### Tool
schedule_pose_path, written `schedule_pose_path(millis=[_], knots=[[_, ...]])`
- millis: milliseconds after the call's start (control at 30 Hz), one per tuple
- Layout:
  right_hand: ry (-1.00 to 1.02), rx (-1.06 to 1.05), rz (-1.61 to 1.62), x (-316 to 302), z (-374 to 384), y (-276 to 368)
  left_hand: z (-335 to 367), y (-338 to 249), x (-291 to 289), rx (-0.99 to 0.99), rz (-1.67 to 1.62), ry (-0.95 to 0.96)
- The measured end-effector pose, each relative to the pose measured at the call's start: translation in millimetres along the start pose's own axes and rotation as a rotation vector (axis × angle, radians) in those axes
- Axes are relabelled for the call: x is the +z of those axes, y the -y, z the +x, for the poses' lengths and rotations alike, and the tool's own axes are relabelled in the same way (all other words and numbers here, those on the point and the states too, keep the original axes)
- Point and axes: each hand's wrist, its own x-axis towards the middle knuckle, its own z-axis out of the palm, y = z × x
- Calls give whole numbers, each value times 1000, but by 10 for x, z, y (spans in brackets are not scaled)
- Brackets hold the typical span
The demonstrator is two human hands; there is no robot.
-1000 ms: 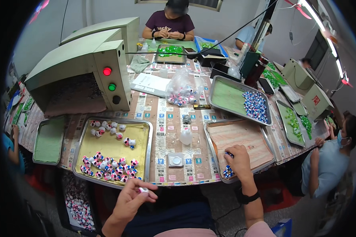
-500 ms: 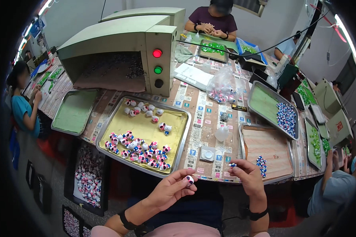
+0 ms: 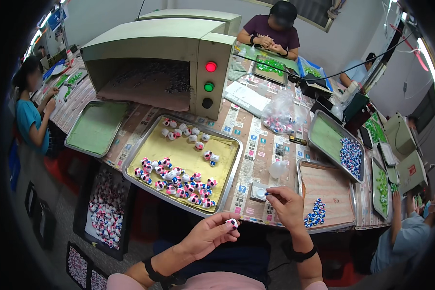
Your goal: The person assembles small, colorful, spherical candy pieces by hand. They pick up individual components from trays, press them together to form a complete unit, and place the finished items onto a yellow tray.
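Note:
Between thumb and fingers of my left hand (image 3: 205, 237) is a small white figurine head (image 3: 232, 224) with dark eye patches, just in front of the table edge. My right hand (image 3: 289, 210) pinches a tiny blue-and-white figurine body (image 3: 268, 194), mostly covered by the fingertips. Those fingertips are at a small square block with a round white dish (image 3: 259, 193); whether the piece touches it I cannot tell. Left of it, a metal tray (image 3: 233, 145) lined in yellow bears loose white heads (image 3: 182, 126) and a cluster of joined figurines (image 3: 179, 181).
Blue-and-white pieces (image 3: 315, 212) lie in a tray with brownish lining (image 3: 331, 181), overlapped by a green-lined tray (image 3: 324, 126). Behind stand a translucent bulb bottle (image 3: 278, 169), a plastic bag (image 3: 279, 111) and a tunnel-shaped machine (image 3: 210, 92). Co-workers sit around; crates (image 3: 104, 212) are on the floor.
My right hand has moved left with the small blue-and-white body, to the white dish. My left hand stays nearly in place with the head. The whole view has shifted slightly.

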Motion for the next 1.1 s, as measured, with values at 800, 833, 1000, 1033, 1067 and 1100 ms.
schedule_pose_path(millis=[800,833,1000,1033,1067,1100], knots=[[10,-211,-391,108,90,0,41,136,-46,37,-38,-2],[-1,-218,-385,107,87,-6,52,140,-32,38,-35,1],[-51,-189,-277,115,37,82,112,141,58,54,0,-40],[-39,-165,-221,115,7,138,130,142,61,67,8,-55],[-27,-141,-164,112,-29,207,143,144,58,80,17,-70],[-15,-116,-107,107,-64,272,152,149,48,82,16,-78]])
